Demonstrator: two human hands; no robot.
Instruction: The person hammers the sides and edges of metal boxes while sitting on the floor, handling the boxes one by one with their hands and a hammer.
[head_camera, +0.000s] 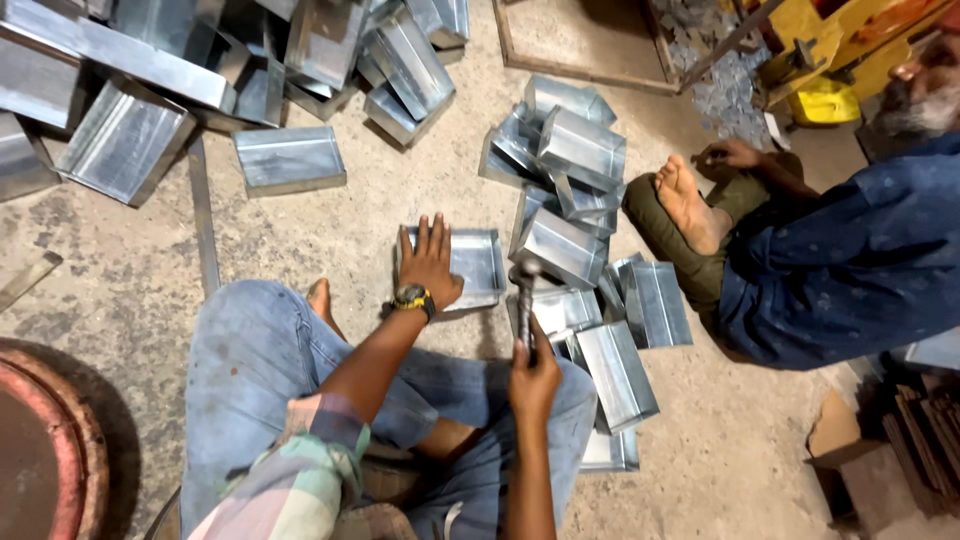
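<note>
The right hand (533, 372) is clenched round the handle of a hammer (526, 300), low on the grip, with the steel head raised up and away from the person's lap. The handle runs nearly straight ahead from the fist, so the head hangs just off the near right corner of the metal tray (478, 265) that lies on the floor (330, 225) in front of the knees. That tray sits ahead and a little left of the hammer hand, its long side running left to right across the person's front.

The left hand (430, 262) is the nearer one: it lies flat on the tray's left part, fingers spread, palm pressing down, a yellow wristwatch (413, 297) at the wrist.

Further right, a loose pile of folded metal boxes (580, 215) crowds against the tray's right edge. Beyond it sits another person (840, 260), bare foot toward the pile. More sheet-metal pieces (200, 80) are heaped at the far left.
</note>
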